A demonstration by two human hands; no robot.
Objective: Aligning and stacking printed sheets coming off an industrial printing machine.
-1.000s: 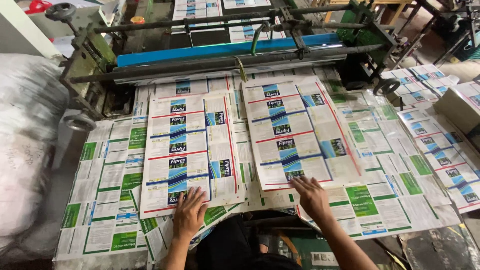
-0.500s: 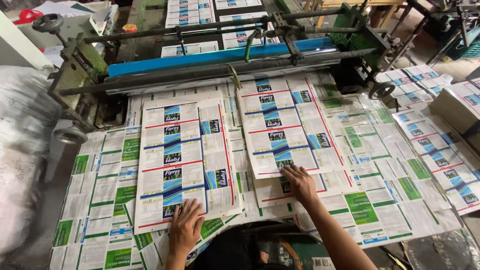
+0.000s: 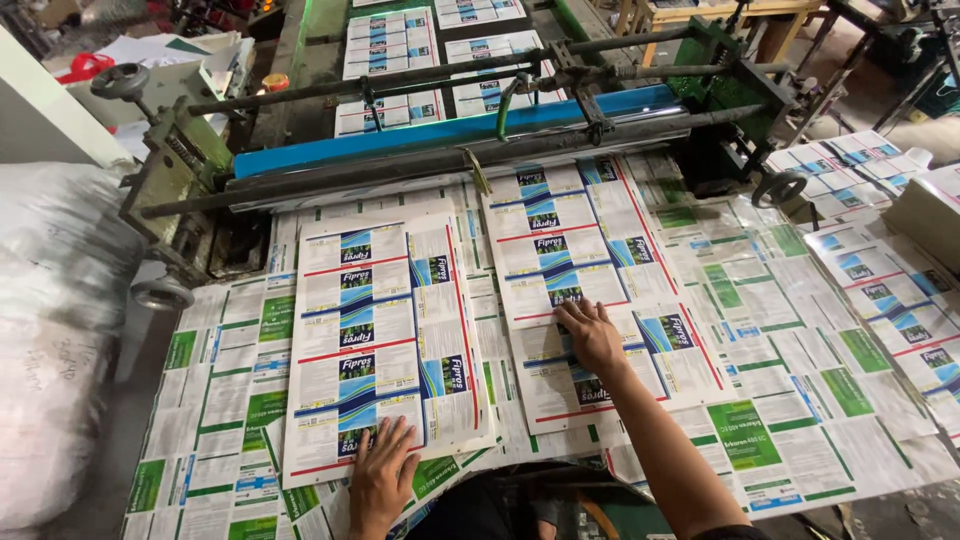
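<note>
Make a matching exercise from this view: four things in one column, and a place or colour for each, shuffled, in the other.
Things:
1. left hand
2. right hand
3. roller bar
4. handwheel

Places or colours:
A. blue, across the machine above the sheets
B. flat on the bottom edge of the left stack of printed sheets
C. top left corner of the machine
D. flat on the right stack of printed sheets

Pairs: 1-B, 2-D, 3-A, 4-C

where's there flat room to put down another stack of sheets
Free patches: green sheets right of the right stack, and green sheets left of the left stack. Crowded: both stacks under the left hand and right hand, and the roller behind.
</note>
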